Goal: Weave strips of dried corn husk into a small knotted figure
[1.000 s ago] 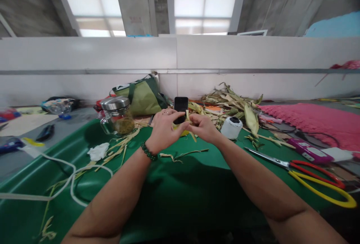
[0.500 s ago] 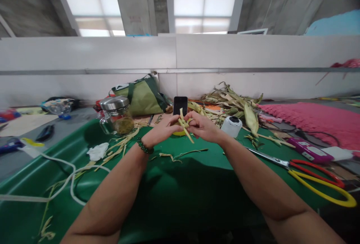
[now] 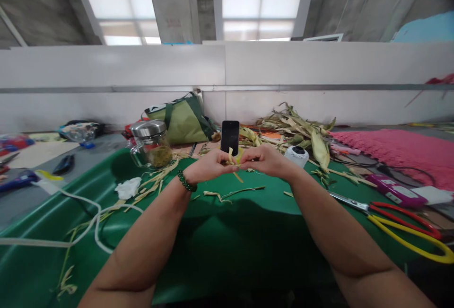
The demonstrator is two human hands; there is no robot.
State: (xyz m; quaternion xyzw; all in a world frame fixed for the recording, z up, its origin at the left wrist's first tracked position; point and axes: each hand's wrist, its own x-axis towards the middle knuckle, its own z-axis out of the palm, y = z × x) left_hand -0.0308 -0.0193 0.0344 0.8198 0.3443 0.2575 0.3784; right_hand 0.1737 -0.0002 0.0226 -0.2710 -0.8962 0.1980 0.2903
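My left hand (image 3: pixel 210 166), with a green bead bracelet at the wrist, pinches a pale yellow-green corn husk strip (image 3: pixel 231 154). One end of the strip sticks up and another hangs below the fingers. From the other side my right hand (image 3: pixel 266 161) is closed on the same husk piece, fingertips nearly meeting those of the left. Fingers hide most of the strip. Just behind the hands stands a dark phone (image 3: pixel 230 136), upright, with something yellow at its foot. Thin husk scraps (image 3: pixel 222 198) lie on the green sheet (image 3: pixel 241 232) beneath the hands.
Large scissors (image 3: pixel 386 215) lie at right, near a purple device (image 3: pixel 395 189) and pink cloth (image 3: pixel 393 152). A husk pile (image 3: pixel 298 126) and white round object (image 3: pixel 296 155) are behind. At left are a glass jar (image 3: pixel 152 147), green bag (image 3: pixel 186 121), crumpled tissue (image 3: pixel 127 188) and white cord (image 3: pixel 95 218).
My hands have turned and drawn level, and the husk strip now shows less between the fingers. The view has shifted slightly, moving the background a little to the right.
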